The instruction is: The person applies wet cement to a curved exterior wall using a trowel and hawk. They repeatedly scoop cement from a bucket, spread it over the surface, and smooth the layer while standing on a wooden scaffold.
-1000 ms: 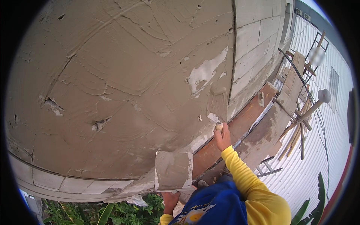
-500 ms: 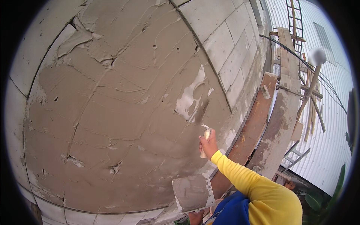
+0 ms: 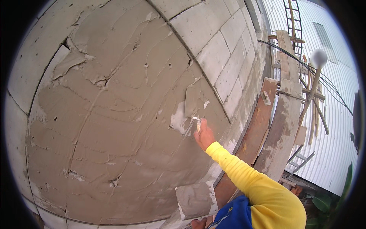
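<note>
My right hand (image 3: 206,135) is closed round the light handle of a trowel (image 3: 198,124). Its mortar-coated blade lies against the wall, over the right side of a pale patch (image 3: 178,119) where the mortar is thin. Wet grey-brown mortar (image 3: 114,126) covers most of the block wall in front of me. Low in the view is a square mortar hawk (image 3: 196,200) with mortar smeared on its face and pale edges. Partly hidden at its lower edge, my left hand (image 3: 199,223) holds it up from behind.
Bare pale blocks (image 3: 218,49) border the mortar at upper right. Alongside the wall run scaffold planks (image 3: 280,133), with a small float (image 3: 265,98) lying on one. Beyond them are a wooden pole (image 3: 309,99), black cables (image 3: 293,55), a ladder (image 3: 293,19) and corrugated sheeting (image 3: 331,152).
My right hand has moved up and left with the trowel. The blade has swept upward, leaving less of the pale patch showing. The hawk has stayed nearly in place.
</note>
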